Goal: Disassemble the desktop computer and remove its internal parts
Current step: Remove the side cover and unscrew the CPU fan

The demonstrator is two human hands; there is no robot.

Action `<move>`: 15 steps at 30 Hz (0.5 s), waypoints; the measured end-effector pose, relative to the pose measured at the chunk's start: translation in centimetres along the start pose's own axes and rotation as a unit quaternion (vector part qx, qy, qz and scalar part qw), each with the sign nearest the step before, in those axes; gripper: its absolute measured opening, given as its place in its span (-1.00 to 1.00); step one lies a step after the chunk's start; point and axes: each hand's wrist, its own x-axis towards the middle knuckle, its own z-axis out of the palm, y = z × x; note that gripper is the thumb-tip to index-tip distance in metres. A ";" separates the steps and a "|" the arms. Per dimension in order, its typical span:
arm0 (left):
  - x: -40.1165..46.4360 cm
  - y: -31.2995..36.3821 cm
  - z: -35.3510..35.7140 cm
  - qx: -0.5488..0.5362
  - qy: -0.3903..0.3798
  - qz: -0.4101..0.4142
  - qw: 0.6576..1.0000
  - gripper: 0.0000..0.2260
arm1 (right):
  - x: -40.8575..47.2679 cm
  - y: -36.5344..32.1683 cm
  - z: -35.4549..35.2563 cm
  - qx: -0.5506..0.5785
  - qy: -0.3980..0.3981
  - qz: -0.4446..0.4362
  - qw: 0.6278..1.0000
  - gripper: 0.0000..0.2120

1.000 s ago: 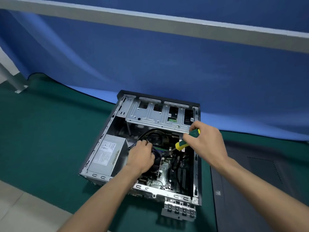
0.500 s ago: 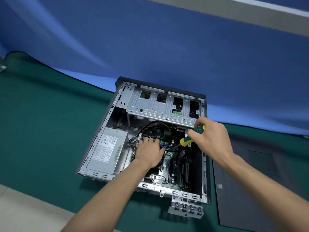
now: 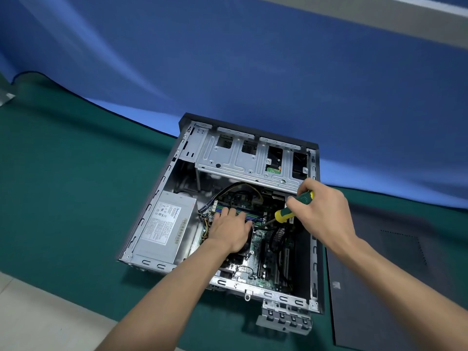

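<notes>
A: Where is the computer case (image 3: 157, 214) sitting?
B: Centre of the frame, on its side; your right hand (image 3: 321, 214) is still gripping the screwdriver (image 3: 293, 206), tip now lower by the cooler.
A: Left hand (image 3: 229, 229)?
B: Fingers flat, steadying it; a screw is probably loosening

A dark green mat (image 3: 63, 173) covers the surface, a blue cloth backdrop (image 3: 228, 59) rises behind it with soft pale light streaks, a grey beam (image 3: 379, 19) crosses overhead, and pale bare surface (image 3: 38, 317) shows at the near left edge.
</notes>
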 end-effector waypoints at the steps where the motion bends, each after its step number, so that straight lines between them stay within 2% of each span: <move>1: 0.0 0.0 0.0 -0.001 0.000 0.000 1.000 -0.61 | 0.0 0.0 0.0 -0.003 0.000 0.000 1.000 -0.78; 15: 0.2 -0.1 0.3 -0.019 -0.012 -0.003 1.000 -0.62 | -0.3 -0.1 -0.1 -0.012 0.003 -0.006 1.000 -0.81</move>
